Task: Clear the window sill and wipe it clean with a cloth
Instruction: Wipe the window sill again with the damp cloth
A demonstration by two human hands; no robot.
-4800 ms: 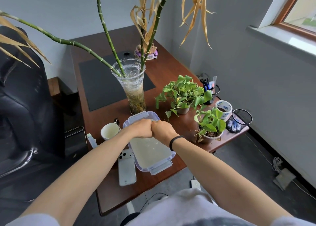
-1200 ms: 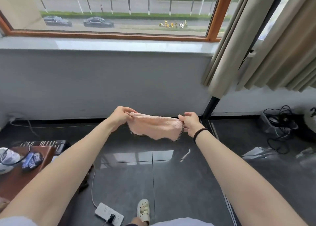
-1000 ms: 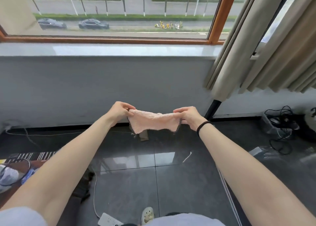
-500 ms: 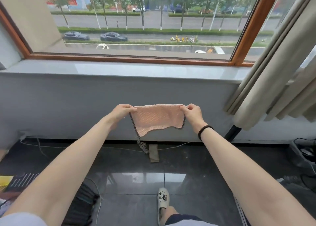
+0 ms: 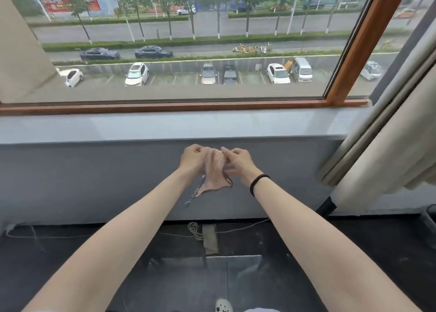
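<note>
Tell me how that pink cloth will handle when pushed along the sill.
Probably floppy: the pink cloth bunches and droops between the left hand and right hand. Likely light, since mere pinches hold it up. Pushed, it may crumple unless pressed flat.

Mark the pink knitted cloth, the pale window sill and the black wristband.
pink knitted cloth (image 5: 214,177), head view, hanging lower part
pale window sill (image 5: 141,127), head view, bare top surface
black wristband (image 5: 254,180), head view, band over wrist

curtain (image 5: 389,146) hanging at right | parked cars (image 5: 136,74) outside | coiled cord (image 5: 194,228) on dark floor (image 5: 47,252)
</note>
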